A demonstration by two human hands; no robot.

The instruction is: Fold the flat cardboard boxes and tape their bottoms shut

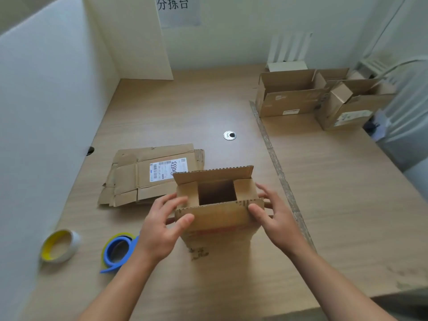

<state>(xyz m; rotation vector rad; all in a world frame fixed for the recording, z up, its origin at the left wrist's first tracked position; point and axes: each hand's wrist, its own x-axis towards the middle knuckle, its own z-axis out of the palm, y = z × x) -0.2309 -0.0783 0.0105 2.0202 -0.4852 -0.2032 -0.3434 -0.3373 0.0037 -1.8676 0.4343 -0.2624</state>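
Head view: upright brown box [217,216], flaps half-folded, gripped by left hand [162,228] and right hand [275,218].

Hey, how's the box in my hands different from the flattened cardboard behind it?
The held box is opened up, flaps raised; the flattened cardboard lies flat on the table. The left hand and right hand grip the held box; no hand touches the flattened cardboard. The flattened cardboard shows a white label; the held box shows none. Both are brown corrugated cardboard.
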